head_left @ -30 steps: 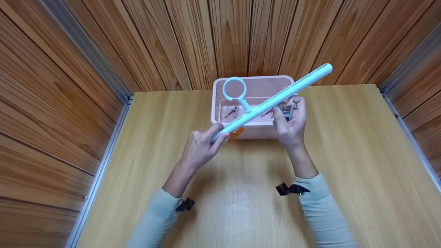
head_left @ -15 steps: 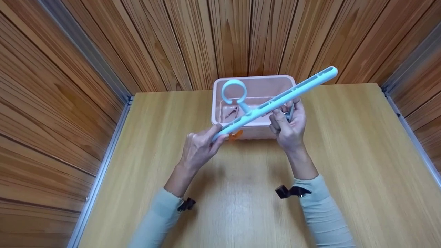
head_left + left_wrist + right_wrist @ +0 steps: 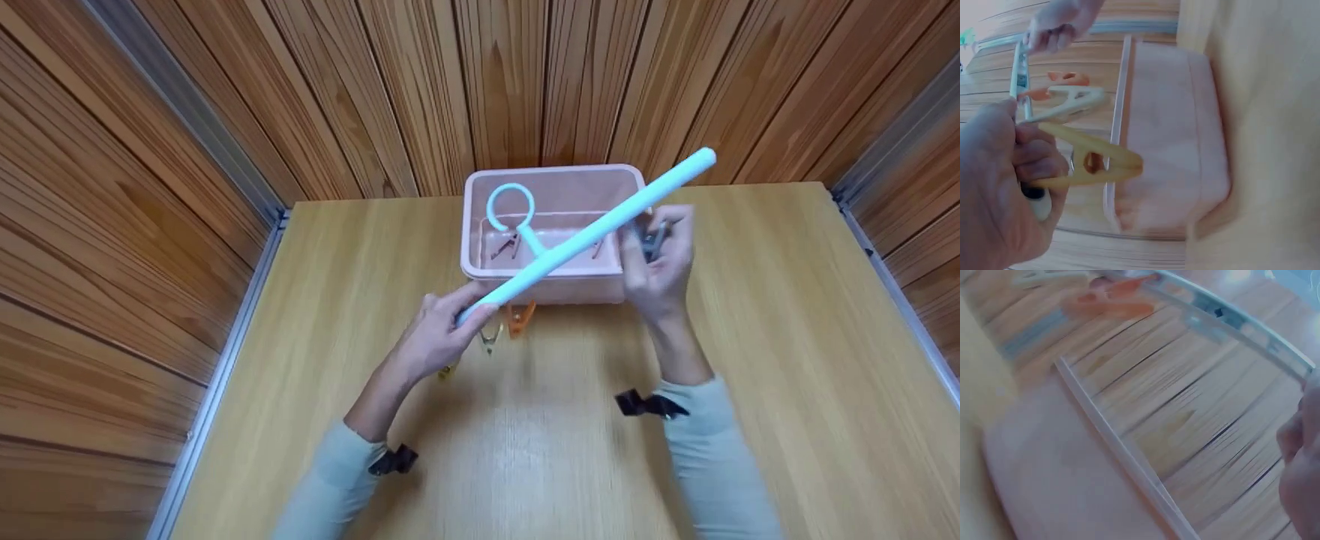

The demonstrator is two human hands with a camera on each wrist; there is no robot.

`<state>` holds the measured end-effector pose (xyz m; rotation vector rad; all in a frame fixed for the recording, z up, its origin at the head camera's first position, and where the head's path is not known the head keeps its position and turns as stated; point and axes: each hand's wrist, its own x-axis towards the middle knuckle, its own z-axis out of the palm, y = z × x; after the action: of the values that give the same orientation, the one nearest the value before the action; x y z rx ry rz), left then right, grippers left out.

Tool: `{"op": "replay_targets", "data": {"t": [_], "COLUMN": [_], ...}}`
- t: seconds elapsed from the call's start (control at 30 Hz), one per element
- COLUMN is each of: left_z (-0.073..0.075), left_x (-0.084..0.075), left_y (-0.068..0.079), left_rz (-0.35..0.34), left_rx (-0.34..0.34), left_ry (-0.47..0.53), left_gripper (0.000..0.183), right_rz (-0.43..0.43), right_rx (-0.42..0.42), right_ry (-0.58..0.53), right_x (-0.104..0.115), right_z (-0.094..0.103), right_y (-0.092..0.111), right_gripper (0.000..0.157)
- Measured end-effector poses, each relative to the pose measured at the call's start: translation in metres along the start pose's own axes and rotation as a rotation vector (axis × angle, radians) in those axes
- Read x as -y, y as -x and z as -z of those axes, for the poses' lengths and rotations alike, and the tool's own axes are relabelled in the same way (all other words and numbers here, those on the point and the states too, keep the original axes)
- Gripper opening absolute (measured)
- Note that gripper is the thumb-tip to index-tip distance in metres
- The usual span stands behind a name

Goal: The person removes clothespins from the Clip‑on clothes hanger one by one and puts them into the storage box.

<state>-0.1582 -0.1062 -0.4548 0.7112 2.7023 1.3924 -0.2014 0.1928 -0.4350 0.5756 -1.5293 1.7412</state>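
Note:
A light blue clothes hanger (image 3: 592, 232) slants up to the right above the table, its round hook over a pink bin. My left hand (image 3: 439, 330) grips its lower left end. From that end hang a yellow clothespin (image 3: 1095, 160), a whitish clothespin (image 3: 1075, 101) and an orange clothespin (image 3: 520, 319). Beside the hanger's upper right part, my right hand (image 3: 664, 274) pinches a grey clothespin (image 3: 656, 240), partly hidden by the fingers. In the right wrist view, blurred, only part of this hand shows at the right edge, close to the bar.
The pink bin (image 3: 544, 289) stands at the back of the wooden table (image 3: 517, 465), below the hanger. Inside it lie a dark reddish clothespin (image 3: 505, 246) and another pinkish one. Wood-panelled walls (image 3: 502, 82) rise behind and at the sides.
The hanger has rolled from showing its slotted underside to its smooth side, and its clothespins hang into view. My right hand has moved right with the grey clothespin.

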Motion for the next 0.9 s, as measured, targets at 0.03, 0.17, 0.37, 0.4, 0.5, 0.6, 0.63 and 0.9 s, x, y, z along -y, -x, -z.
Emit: {"op": "replay_targets", "data": {"t": [0.03, 0.17, 0.37, 0.4, 0.5, 0.6, 0.63, 0.9], "left_z": [0.003, 0.011, 0.01, 0.01, 0.01, 0.007, 0.006, 0.003], "left_x": [0.001, 0.005, 0.005, 0.004, 0.003, 0.001, 0.0, -0.006], "left_y": [-0.001, -0.001, -0.007, -0.008, -0.009, -0.01, -0.01, -0.015], "left_rz": [0.006, 0.002, 0.001, 0.003, 0.001, -0.007, -0.012, 0.012], "left_rx": [-0.001, -0.059, -0.046, -0.049, -0.069, -0.096, -0.107, -0.314], "left_ry": [0.019, 0.018, 0.039, 0.04, 0.032, 0.025, 0.021, 0.07], "left_gripper": [0.023, 0.021, 0.028, 0.028, 0.027, 0.024, 0.023, 0.021], "right_rz": [0.024, 0.021, -0.122, -0.132, -0.141, -0.152, -0.156, -0.259], "right_rx": [0.031, 0.186, 0.215, 0.214, 0.202, 0.195, 0.192, 0.193], "right_ry": [0.056, 0.109, -0.045, -0.053, -0.06, -0.09, -0.103, -0.279], "right_x": [0.001, 0.003, 0.0, 0.0, -0.002, -0.003, -0.004, -0.009], "right_z": [0.004, 0.008, 0.007, 0.007, 0.007, 0.007, 0.007, 0.009], "right_y": [-0.005, -0.014, -0.018, -0.019, -0.019, -0.019, -0.018, -0.007], "right_gripper": [0.019, 0.022, 0.02, 0.021, 0.025, 0.023, 0.023, 0.021]}}
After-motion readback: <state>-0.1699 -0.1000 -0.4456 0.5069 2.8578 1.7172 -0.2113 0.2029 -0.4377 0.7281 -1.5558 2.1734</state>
